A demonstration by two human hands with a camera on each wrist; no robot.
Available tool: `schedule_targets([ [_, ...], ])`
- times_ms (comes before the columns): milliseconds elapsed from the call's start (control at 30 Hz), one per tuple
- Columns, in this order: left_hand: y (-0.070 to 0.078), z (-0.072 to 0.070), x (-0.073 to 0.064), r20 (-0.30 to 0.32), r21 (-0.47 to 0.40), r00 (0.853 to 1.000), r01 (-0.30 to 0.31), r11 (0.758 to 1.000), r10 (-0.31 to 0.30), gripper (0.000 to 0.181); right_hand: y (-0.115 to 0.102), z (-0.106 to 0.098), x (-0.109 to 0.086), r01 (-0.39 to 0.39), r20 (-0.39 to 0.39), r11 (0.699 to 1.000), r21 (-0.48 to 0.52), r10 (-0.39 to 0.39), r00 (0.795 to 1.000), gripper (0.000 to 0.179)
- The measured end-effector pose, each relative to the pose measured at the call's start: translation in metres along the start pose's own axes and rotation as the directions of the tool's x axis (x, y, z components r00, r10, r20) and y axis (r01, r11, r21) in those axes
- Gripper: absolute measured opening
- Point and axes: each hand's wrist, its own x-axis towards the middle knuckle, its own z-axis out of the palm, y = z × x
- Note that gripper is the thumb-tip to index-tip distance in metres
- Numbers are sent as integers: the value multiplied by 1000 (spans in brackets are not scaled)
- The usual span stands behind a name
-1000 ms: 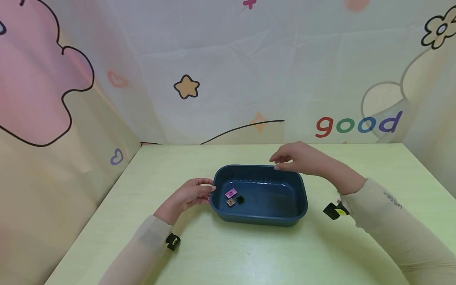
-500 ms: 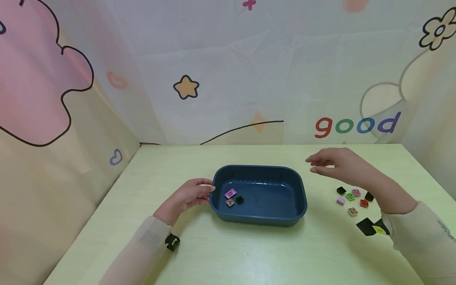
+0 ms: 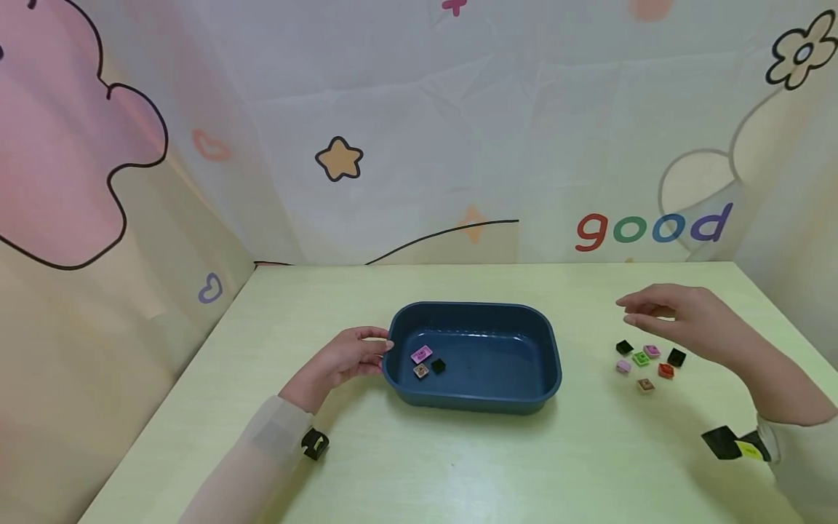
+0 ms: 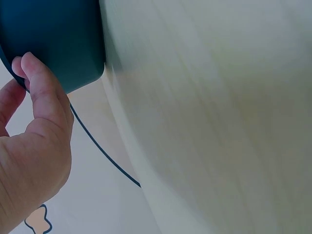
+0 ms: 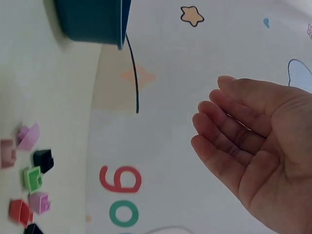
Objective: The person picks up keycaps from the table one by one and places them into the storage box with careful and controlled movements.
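A dark blue plastic basin (image 3: pixel 473 405) stands on the table, with pink, tan and black toy bricks (image 3: pixel 422 354) in its left part. My left hand (image 3: pixel 345 356) holds the basin's left rim, thumb and fingers at the edge; in the left wrist view the left hand (image 4: pixel 41 126) touches the basin wall (image 4: pixel 58 44). Hovering over the right side of the table, my right hand (image 3: pixel 681 320) holds nothing, its fingers loosely bent. Below and to its left lie several loose bricks: green (image 3: pixel 641 359), red (image 3: pixel 665 371), tan (image 3: pixel 645 386), black and pink ones.
The pale table (image 3: pixel 458 466) meets a printed cloth backdrop (image 3: pixel 419 145) at its far edge. Cloth also hangs along the left and right sides. Dark devices, such as the left one (image 3: pixel 315 443), sit at both wrists.
My right hand has moved from above the basin's far right rim to the right, uncovering the loose bricks on the table. The left hand and the basin stay in place.
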Motion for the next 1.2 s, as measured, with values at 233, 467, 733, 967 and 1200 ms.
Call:
schedule_targets([
  [233,1,-1,-1,11,5,1000,12,1000,-12,35,28,-6,-23,-71,-56,997,16,72,996,28],
  [467,3,-3,-1,-4,27,1000,9,1000,-9,37,52,-14,-39,-163,-73,987,12,163,984,31],
  [733,2,-4,0,3,30,1000,2,1000,-2,39,70,-12,-44,-243,54,969,-32,244,968,42],
  [967,1,-3,0,-2,21,1000,12,1000,-12,36,89,7,-41,-222,117,975,-33,224,967,38],
  [1200,1,-3,0,10,22,1000,7,1000,-7,37,104,18,-37,-200,177,978,-62,208,962,39],
])
